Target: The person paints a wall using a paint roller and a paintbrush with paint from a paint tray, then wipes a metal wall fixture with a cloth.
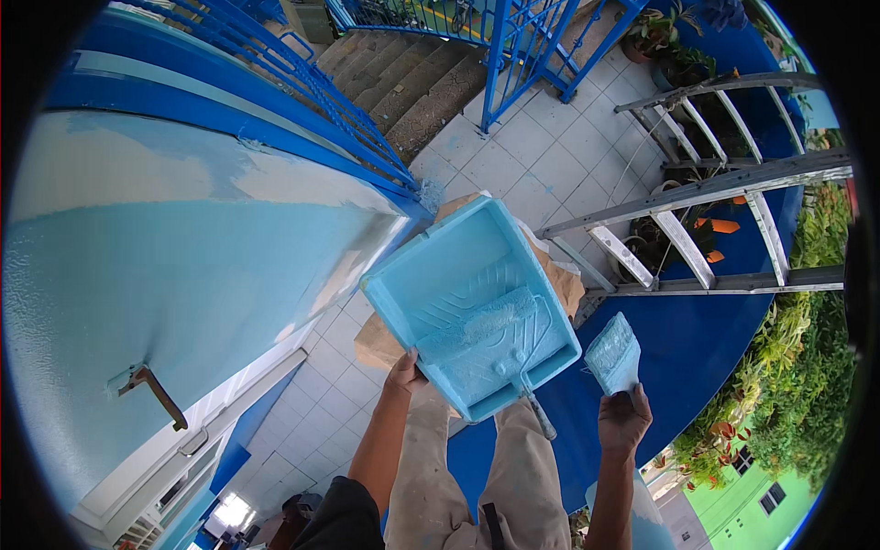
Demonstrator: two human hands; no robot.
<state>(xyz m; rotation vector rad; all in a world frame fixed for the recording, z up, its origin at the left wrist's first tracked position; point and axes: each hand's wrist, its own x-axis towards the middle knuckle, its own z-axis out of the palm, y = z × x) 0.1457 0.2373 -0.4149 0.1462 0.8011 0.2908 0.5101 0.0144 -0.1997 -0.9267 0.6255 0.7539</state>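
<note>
My left hand grips the near left edge of a light-blue paint tray, which is held up in front of my legs. A paint roller coated in the same paint lies across the ribbed part of the tray. Its handle pokes out over the near rim. To the right of the tray, my right hand holds a wide paintbrush by its handle, bristles pointing away from me and covered in light-blue paint. Brush and tray are apart.
At left stands a wall with pale patches and a bracket. An aluminium ladder leans at right near potted plants. Brown paper lies under the tray on floor tiles. Beyond are a blue metal gate and steps.
</note>
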